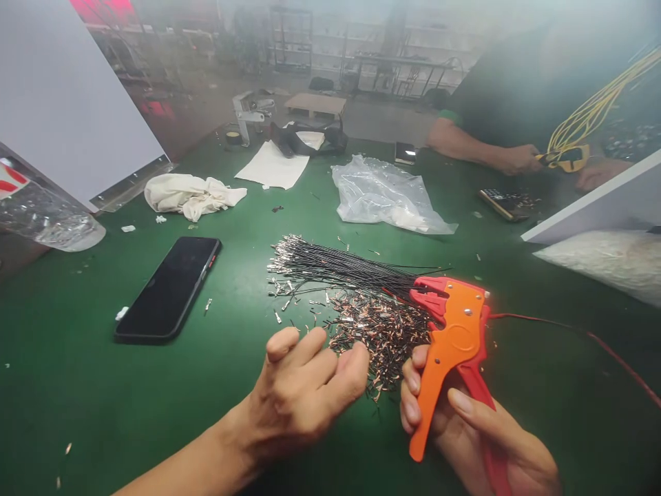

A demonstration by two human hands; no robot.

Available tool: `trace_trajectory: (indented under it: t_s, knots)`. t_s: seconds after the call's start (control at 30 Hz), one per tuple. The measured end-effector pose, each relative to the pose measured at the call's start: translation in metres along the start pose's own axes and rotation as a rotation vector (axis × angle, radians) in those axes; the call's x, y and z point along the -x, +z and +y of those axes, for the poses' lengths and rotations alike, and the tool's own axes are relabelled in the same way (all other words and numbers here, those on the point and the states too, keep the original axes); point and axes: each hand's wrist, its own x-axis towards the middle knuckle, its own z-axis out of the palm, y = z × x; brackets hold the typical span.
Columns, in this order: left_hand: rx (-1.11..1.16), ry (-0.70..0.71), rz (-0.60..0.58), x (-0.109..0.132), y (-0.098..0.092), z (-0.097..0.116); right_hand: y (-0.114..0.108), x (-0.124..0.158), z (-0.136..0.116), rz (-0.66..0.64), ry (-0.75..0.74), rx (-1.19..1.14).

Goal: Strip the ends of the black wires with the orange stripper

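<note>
My right hand (480, 427) grips an orange and red wire stripper (462, 320), fingers round the orange handle and thumb by the red one. Its jaws point left. Beside it my left hand (312, 393) is closed, knuckles up, above the near edge of a heap of wire offcuts (387, 337). The curled fingers hide whatever may be in them. Behind the heap lies a bundle of black wires (351, 265), metal terminals at its left end. Its right end passes behind the stripper's jaws. Several loose terminals (277, 317) are scattered left of the heap.
A black phone (168, 289) lies on the green table (62, 386) at left, near a plastic bottle (46, 213) and white cloth (191, 195). Behind are a clear plastic bag (387, 196) and paper (273, 164). Across the table, a co-worker's hands hold a yellow tool (568, 158) and yellow wires.
</note>
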Motion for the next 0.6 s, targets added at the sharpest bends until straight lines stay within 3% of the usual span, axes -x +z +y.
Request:
trace_trajectory:
  t_s: [0.1,0.17,0.43,0.53,0.6]
  knots:
    - [0.087,-0.072,0.045,0.001,0.002,0.003,0.001,0.0,-0.002,-0.091,0.039,-0.074]
    - [0.24,-0.191,0.014,0.001,0.005,0.006,0.0,0.002,-0.002,-0.165,0.07,-0.104]
    - [1.213,-0.826,-0.518,-0.004,0.004,0.015,-0.001,0.005,0.013,-0.385,0.157,-0.132]
    - [1.56,-1.008,-0.503,-0.008,0.003,0.019,0.001,0.004,0.016,-0.397,0.173,-0.117]
    - [1.628,-1.097,-0.415,-0.01,0.002,0.021,0.002,0.004,0.016,-0.397,0.185,-0.104]
